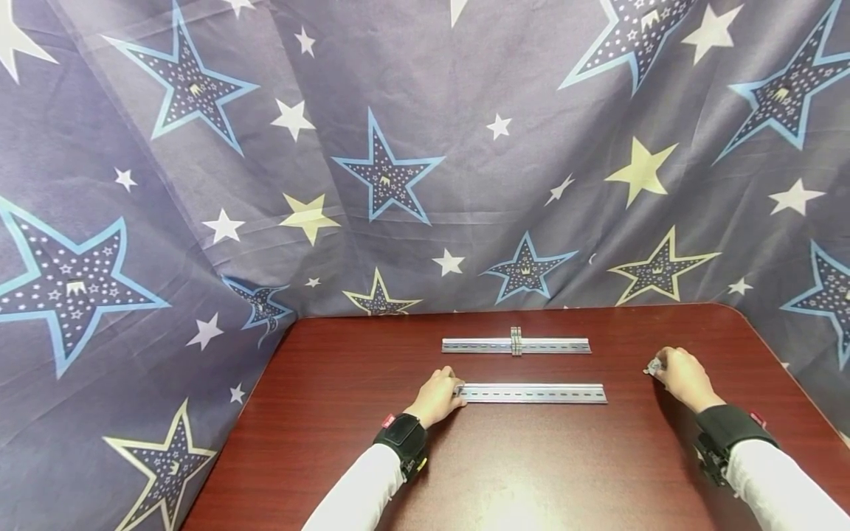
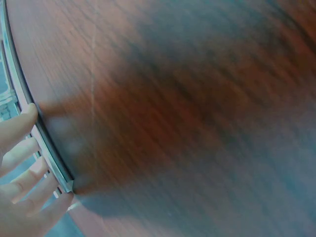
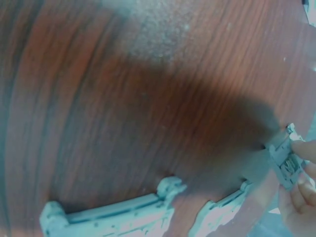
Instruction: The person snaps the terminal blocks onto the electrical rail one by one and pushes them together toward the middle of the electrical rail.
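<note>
My left hand (image 1: pixel 437 397) holds the left end of the nearer slotted metal mounting rail (image 1: pixel 534 393). In the left wrist view its thumb and fingers (image 2: pixel 30 118) lie across that rail's edges. A small pale grey part (image 2: pixel 7 101) shows on the rail beside the thumb. Off to the right, above the table, my right hand (image 1: pixel 687 376) pinches a small grey terminal block (image 1: pixel 654 366). The right wrist view shows metal inside this terminal block (image 3: pixel 288 165), between thumb and fingertips.
Behind the nearer rail lies a second slotted rail (image 1: pixel 478 345), with several thin grey blocks (image 1: pixel 516 341) clipped across its middle. Two grey plastic pieces (image 3: pixel 113 217) appear low in the right wrist view. The brown table (image 1: pixel 531 457) meets a star-patterned curtain (image 1: pixel 465 147) at the back.
</note>
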Demonstrator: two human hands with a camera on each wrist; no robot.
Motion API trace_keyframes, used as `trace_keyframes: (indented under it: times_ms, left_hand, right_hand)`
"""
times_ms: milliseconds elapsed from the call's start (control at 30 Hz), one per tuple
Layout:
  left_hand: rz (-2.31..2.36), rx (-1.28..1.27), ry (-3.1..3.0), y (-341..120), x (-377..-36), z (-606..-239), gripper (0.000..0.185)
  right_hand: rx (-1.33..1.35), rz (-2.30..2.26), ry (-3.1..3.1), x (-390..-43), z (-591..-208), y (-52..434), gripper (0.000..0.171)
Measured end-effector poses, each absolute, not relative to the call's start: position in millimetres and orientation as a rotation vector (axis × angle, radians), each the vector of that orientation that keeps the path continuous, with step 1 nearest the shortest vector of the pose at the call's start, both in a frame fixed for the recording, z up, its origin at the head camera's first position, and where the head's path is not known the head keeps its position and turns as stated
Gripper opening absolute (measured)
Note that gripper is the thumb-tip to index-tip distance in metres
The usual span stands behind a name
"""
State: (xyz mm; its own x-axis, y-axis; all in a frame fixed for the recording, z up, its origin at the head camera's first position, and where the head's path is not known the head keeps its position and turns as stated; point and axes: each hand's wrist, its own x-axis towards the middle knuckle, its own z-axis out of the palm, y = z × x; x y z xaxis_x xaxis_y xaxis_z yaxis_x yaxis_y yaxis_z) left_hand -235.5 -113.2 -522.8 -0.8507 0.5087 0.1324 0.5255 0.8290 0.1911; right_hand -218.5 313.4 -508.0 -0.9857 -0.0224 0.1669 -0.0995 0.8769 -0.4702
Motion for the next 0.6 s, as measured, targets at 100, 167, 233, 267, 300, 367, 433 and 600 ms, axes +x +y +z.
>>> trace_keyframes:
  times_ms: [100,167,233,267,300,367,433,600]
  left_hand:
    - [-0.341,-0.831,-2.933,-113,-235,-523,0.03]
    - [-0.339,-0.827,-2.936,-113,-235,-523,0.03]
    - [-0.336,-0.822,-2.94,-113,-235,-523,0.03]
    - [-0.338,-0.82,-2.94,-113,-235,-523,0.03]
    - [-0.338,-0.817,-2.944,-113,-235,-523,0.03]
    - [-0.333,-0.813,-2.949,-113,-236,-523,0.03]
    - [-0.33,-0.81,-2.952,-112,-236,-524,0.031]
    - [-0.33,-0.805,-2.953,-112,-237,-525,0.03]
  right_hand:
    - [0.119,0.749,-2.899,-218,-506,312,0.016]
    - [0.136,0.738,-2.904,-217,-504,310,0.012]
    - [0.147,0.715,-2.911,-217,-503,309,0.007]
    - [0.154,0.701,-2.913,-217,-502,308,0.005]
    - [0.158,0.688,-2.915,-217,-501,308,0.004]
    - [0.156,0.673,-2.917,-217,-500,306,0.003]
    - [0.158,0.673,-2.919,-218,-500,305,0.003]
    - [0.178,0.705,-2.903,-218,-497,301,0.006]
